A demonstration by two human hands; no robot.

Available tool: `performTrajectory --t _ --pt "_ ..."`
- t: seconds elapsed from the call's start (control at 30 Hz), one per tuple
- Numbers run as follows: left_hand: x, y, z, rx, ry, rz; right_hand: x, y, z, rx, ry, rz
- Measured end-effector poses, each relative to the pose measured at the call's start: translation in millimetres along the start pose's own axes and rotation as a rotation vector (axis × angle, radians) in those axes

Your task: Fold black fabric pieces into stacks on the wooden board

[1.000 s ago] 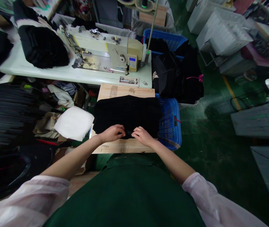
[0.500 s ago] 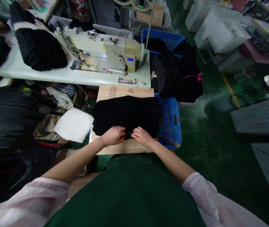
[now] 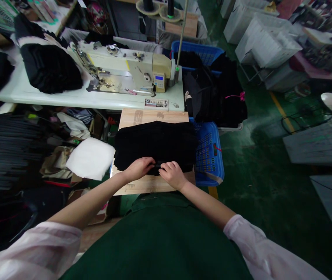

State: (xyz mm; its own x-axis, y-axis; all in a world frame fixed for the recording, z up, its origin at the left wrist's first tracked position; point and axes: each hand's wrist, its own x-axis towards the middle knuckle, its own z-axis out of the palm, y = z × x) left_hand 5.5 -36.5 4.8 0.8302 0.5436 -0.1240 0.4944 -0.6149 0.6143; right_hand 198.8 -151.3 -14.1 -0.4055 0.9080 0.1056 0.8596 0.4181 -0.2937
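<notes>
My left hand [image 3: 138, 169] and right hand [image 3: 173, 175] are curled at the near edge of this black fabric stack [image 3: 154, 144], fingers on the cloth, though I can't tell if they're pinching or just pressing. It sits on a wooden board [image 3: 151, 116] right by a blue plastic crate [image 3: 209, 155], so one careless tug could slide it off into the crate.

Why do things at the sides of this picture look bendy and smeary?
In the head view, the white sewing table bows like a wide-angle shot, the dark fabric pile at the far left smears into streaks, the green floor shows pale glare, and the left hand and right hand stay fairly sharp.
</notes>
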Motion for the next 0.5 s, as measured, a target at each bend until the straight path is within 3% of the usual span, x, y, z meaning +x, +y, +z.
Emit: performTrajectory --t 0.13,0.23,0.3,0.4,0.5 --pt "3 19 -21.2 0.224 0.008 0.134 -8 4 13 -0.061 -0.048 0.002" --pt "9 32 -48.7 0.333 -0.001 0.306 -20 8 23 -0.098 -0.011 0.035" --pt "20 34 -67.9 0.365 0.038 0.340 -25 9 26 -0.113 0.012 0.045" --pt "47 26 -87.2 0.405 0.167 0.237 -24 11 25 -0.081 0.028 0.049" --pt "78 12 -87.5 0.469 0.277 0.032 -18 14 19 -0.009 0.031 0.056"
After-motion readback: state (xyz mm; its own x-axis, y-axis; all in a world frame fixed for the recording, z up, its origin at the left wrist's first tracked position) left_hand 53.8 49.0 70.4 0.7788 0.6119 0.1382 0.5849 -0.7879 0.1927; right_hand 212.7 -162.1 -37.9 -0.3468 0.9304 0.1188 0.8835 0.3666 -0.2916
